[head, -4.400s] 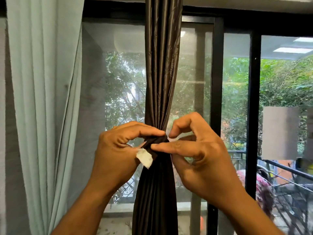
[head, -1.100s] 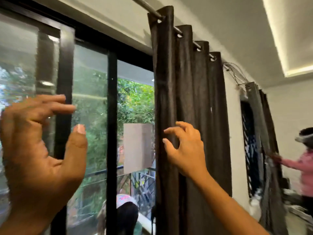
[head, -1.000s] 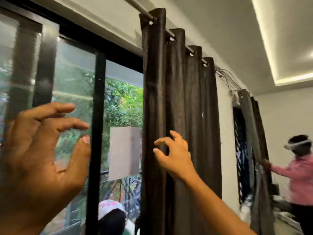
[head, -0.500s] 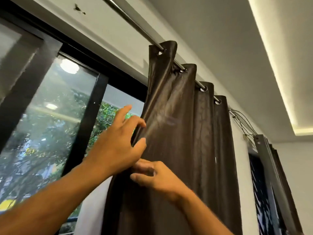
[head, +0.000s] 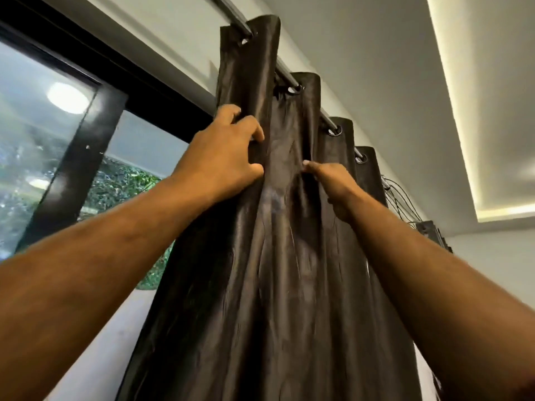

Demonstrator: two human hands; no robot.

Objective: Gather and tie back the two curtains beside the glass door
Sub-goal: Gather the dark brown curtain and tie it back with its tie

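Observation:
A dark brown curtain (head: 278, 270) hangs by metal eyelets from a curtain rod (head: 285, 75) to the right of the glass door (head: 43, 146). I look steeply up at it. My left hand (head: 223, 151) grips the curtain's left edge fold high up, fingers curled round the cloth. Just to its right, my right hand (head: 333, 183) pinches the neighbouring fold. Both arms are stretched upward. The curtain's lower part is out of frame.
The door's black frame (head: 78, 163) runs up on the left, with greenery behind the glass. Loose wires (head: 402, 198) hang near the rod's far end. Another dark curtain (head: 434, 233) shows at the far right. A lit ceiling cove (head: 469, 111) is overhead.
Earlier I held a tied curtain at the door, then turned right to this one. In the last half second both hands rose toward the eyelets and closed on the folds; my view tilted up.

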